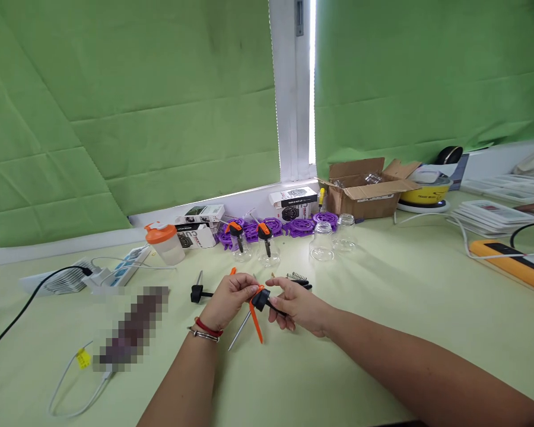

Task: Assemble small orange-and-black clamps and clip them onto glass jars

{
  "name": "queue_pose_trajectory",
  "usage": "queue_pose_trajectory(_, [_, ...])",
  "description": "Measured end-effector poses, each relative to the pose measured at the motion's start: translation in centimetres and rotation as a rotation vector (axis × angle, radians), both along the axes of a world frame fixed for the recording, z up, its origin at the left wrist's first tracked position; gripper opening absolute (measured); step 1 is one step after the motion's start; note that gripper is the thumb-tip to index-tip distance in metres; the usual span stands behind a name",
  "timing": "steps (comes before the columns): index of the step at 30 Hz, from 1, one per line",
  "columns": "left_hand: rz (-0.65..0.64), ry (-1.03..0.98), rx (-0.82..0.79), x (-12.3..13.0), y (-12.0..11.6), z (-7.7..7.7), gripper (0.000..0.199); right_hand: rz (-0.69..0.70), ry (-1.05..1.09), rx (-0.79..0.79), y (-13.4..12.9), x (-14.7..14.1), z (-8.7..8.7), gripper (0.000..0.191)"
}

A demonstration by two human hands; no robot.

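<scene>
My left hand (pixel 234 299) pinches the upper end of an orange plastic strip (pixel 256 325) with thumb and forefinger. The strip lies against a black bottle top (pixel 260 300), from which a thin metal tube (pixel 239 332) points down to the left. My right hand (pixel 296 305) grips the black top between thumb and fingers, its forefinger stretched toward the left thumb. Left of my hands lies a second black top (pixel 197 293) with a metal rod. Behind the right hand are several small springs (pixel 297 276) and black pieces (pixel 303 284), partly hidden.
Two glass bottles with orange-and-black tops (pixel 266 237) and two open glass bottles (pixel 323 242) stand at the back, before purple plastic parts (pixel 301 226). A cardboard box (pixel 365 198), an orange-lidded cup (pixel 165 243), a power strip (pixel 131 264) and an orange device (pixel 511 265) surround the space.
</scene>
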State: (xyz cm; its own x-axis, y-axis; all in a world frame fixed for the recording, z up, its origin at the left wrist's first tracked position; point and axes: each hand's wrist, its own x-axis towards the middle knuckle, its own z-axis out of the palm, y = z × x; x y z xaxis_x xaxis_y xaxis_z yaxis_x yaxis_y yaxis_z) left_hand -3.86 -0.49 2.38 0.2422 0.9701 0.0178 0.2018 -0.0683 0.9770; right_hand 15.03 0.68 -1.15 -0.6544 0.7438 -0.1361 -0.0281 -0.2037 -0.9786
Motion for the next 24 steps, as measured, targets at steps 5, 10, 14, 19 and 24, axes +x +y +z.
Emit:
queue_pose_trajectory(5, [0.009, 0.08, 0.011, 0.4, 0.2, -0.5, 0.027, 0.154, 0.031, 0.077, -0.2, 0.0, -0.3, 0.07])
queue_pose_trajectory(10, [0.158, 0.052, 0.01, -0.2, 0.7, -0.8, 0.028, 0.13, 0.002, 0.081, -0.1, -0.1, -0.3, 0.052])
queue_pose_trajectory(14, [0.515, 0.102, 0.213, -1.1, 1.5, -1.5, 0.023, 0.177, -0.053, 0.038, -0.2, 0.0, -0.4, 0.053])
queue_pose_trajectory(19, [0.526, 0.533, 0.413, -1.6, 2.4, -2.7, 0.019, 0.212, -0.076, 0.013, -0.3, 0.1, -0.5, 0.048])
queue_pose_trajectory(24, [0.258, 0.948, 0.482, -1.1, 2.5, -2.9, 0.021, 0.212, -0.075, -0.002, -0.2, 0.3, -0.6, 0.047])
